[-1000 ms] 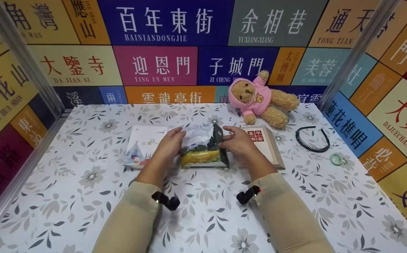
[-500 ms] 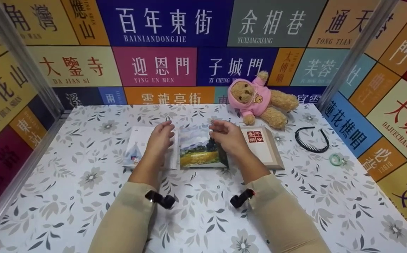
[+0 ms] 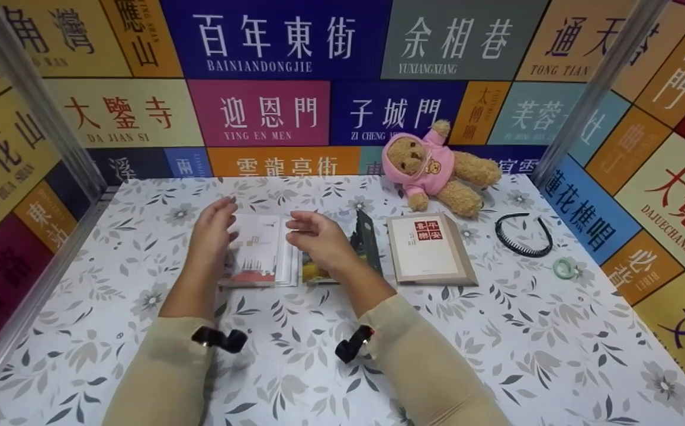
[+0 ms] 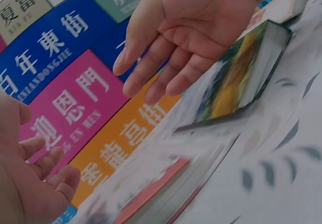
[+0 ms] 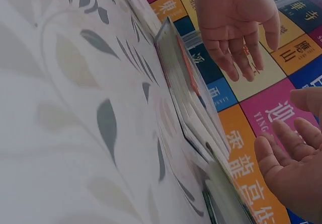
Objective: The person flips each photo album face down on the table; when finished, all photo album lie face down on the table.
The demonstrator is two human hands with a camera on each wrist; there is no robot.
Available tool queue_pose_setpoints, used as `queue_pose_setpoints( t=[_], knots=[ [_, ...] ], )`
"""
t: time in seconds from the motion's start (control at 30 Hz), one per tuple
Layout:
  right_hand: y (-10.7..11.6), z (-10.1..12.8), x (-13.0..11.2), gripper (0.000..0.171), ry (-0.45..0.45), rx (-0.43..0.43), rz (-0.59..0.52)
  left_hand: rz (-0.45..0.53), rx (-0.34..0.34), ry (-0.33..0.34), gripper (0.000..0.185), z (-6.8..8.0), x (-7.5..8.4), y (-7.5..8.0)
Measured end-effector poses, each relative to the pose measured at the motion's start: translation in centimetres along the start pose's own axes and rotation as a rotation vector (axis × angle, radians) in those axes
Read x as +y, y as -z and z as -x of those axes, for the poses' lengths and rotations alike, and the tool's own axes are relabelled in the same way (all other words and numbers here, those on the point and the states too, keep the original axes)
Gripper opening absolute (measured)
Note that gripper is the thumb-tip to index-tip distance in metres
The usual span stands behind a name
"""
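Three books lie in a row on the table. My left hand (image 3: pixel 207 245) is over the left edge of the white-covered book (image 3: pixel 256 248), palm facing inward. Between that book and the middle one hovers my right hand (image 3: pixel 325 245), covering much of the landscape-painting book (image 3: pixel 367 239), whose dark cover edge stands slightly raised. Both hands hold nothing; their fingers are loosely bent, as the left wrist view shows for the left hand (image 4: pixel 37 176) and the right wrist view for the right hand (image 5: pixel 294 156). A tan-bordered book with red characters (image 3: pixel 431 251) lies to the right.
A teddy bear in a pink hoodie (image 3: pixel 434 163) leans at the back of the table. At the right are a black headband (image 3: pixel 523 251) and a pale green ring-shaped band (image 3: pixel 565 269). Printed panels (image 3: pixel 259 112) wall the table's back and sides.
Both hands have left the middle painting book, which they were touching at its sides, and moved left to the white-covered book. The tan-bordered book is now fully uncovered.
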State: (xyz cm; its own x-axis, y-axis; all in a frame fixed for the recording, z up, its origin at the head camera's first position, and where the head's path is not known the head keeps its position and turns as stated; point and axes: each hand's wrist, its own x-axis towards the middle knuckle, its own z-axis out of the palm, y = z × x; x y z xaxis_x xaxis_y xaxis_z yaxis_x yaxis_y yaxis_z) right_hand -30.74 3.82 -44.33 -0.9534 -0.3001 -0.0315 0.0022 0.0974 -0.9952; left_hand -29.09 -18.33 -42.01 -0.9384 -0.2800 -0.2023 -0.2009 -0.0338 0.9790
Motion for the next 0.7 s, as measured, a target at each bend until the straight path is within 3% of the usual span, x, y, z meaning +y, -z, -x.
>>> queue_pose_setpoints(
  t=[0.17,0.33,0.63,0.7],
  knots=[
    [-2.0,-0.8,0.3,0.047,-0.019,0.017,-0.016,0.027,0.039,0.004,0.059,-0.5,-0.1,3.1],
    [-3.2,-1.4,0.7,0.05,-0.022,0.026,-0.027,0.038,0.063,0.01,0.058,-1.2,-0.5,5.0],
    [-3.8,-1.1,2.0,0.064,-0.023,-0.001,0.031,-0.033,-0.04,0.156,0.063,-2.4,-2.8,5.8],
    [-3.8,-1.1,2.2,0.064,-0.03,0.013,0.054,-0.007,-0.066,0.178,0.064,-2.5,-3.1,5.6]
  ],
)
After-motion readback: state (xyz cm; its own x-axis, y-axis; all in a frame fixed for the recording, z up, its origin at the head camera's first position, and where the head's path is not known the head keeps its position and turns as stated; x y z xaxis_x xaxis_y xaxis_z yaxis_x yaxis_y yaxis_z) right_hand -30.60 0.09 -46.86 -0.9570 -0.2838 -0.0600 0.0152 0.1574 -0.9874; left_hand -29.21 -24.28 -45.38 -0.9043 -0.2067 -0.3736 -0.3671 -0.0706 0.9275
